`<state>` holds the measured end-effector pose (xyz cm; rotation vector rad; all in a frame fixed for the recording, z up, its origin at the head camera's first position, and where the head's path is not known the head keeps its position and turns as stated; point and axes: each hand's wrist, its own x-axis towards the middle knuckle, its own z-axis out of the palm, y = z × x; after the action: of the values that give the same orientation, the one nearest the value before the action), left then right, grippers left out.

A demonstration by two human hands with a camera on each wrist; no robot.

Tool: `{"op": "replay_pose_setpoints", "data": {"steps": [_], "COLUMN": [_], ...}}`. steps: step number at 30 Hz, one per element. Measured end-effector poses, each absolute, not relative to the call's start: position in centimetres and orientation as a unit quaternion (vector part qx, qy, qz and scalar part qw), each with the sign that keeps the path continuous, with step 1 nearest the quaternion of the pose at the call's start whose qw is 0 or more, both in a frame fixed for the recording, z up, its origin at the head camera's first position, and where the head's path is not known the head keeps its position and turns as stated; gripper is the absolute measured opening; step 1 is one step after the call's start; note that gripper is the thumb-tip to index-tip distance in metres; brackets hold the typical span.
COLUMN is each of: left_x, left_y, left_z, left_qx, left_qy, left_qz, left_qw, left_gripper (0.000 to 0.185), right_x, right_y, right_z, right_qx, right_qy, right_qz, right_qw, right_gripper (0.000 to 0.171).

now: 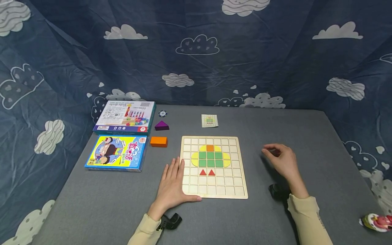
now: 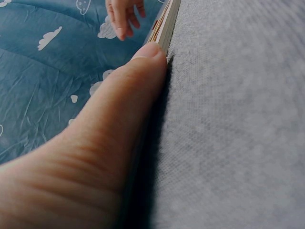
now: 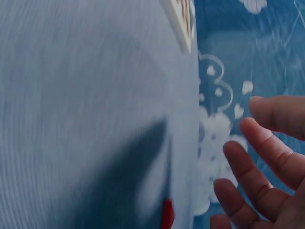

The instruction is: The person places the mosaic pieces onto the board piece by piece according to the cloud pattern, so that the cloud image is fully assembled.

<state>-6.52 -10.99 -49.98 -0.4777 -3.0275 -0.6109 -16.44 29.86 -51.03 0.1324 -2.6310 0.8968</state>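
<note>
A wooden grid board (image 1: 214, 190) lies in the middle of the grey table (image 1: 92, 204). It carries a pattern of green squares, yellow pieces, one orange square and two red triangles (image 1: 207, 172). My left hand (image 1: 173, 183) lies flat on the table, its thumb (image 2: 119, 119) pressed against the board's near left edge (image 2: 164, 24). To the right of the board my right hand (image 1: 280, 160) hovers over the table, fingers (image 3: 257, 157) loosely curved and holding nothing. A small blurred red piece (image 3: 167, 214) shows close to that hand, apart from the fingers.
Left of the board are an orange block (image 1: 159, 141), a purple triangle (image 1: 161, 126), a round chip (image 1: 162, 113), a blue book (image 1: 116, 157) and a game box (image 1: 125, 117). A small pattern card (image 1: 209, 120) lies behind the board. A colourful wrapper (image 1: 376, 222) sits at the right edge.
</note>
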Motion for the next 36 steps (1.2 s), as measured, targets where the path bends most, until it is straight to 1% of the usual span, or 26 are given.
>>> {"op": "replay_pose_setpoints", "data": {"steps": [6, 12, 21, 30, 36], "left_x": [-6.6, -6.5, -6.5, -6.5, -6.5], "left_y": [-11.0, -11.0, -11.0, -11.0, -11.0], "left_z": [-50.1, -50.0, -50.0, -49.9, -49.9], "left_qx": [-0.153, -0.152, -0.154, -0.153, -0.153], "left_qy": [-0.969, -0.969, -0.969, -0.969, -0.969], "left_qz": [-0.194, -0.194, -0.195, -0.193, -0.193], "left_qw": [0.009, 0.008, 0.009, 0.010, 0.012], "left_gripper": [0.137, 0.137, 0.136, 0.136, 0.136], "right_x": [-14.3, -14.5, -14.8, -14.8, -14.6], "right_y": [29.0, 30.3, 30.8, 31.2, 31.4], "right_z": [-45.9, -46.2, -46.4, -46.5, -46.4], "right_qx": [0.012, -0.015, -0.039, -0.058, -0.065], "right_qy": [-0.934, -0.942, -0.951, -0.952, -0.950], "right_qz": [0.335, 0.325, 0.298, 0.295, 0.300], "right_qw": [0.119, 0.086, 0.076, 0.055, 0.052], "right_gripper": [0.028, 0.032, 0.025, 0.026, 0.029]}}
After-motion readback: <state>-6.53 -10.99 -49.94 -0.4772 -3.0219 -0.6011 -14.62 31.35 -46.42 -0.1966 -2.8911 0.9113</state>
